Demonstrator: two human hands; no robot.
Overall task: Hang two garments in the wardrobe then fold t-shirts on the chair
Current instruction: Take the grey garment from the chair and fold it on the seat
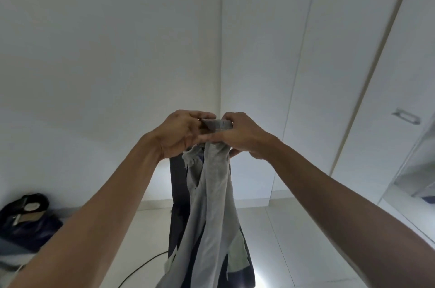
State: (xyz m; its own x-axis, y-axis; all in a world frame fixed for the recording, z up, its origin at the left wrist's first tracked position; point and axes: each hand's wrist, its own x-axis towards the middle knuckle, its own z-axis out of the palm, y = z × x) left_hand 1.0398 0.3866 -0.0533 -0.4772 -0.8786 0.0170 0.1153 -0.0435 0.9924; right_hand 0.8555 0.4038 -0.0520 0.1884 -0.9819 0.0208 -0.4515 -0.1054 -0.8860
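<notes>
Before the closed wardrobe doors (353, 52), left hand (181, 133) and right hand (242, 135) both pinch the grey garment's (213, 193) bunched top; spreading it evenly should ease hanging.

A dark bag (26, 224) with a pale round patch lies on the light tiled floor (294, 240) at the lower left by the white wall (106, 52), and a black cable (141, 266) curves across the tiles near it.

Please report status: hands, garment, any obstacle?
Left hand and right hand both grip grey garment at top. Garment hangs before dark chair. Nothing in the way.
</notes>
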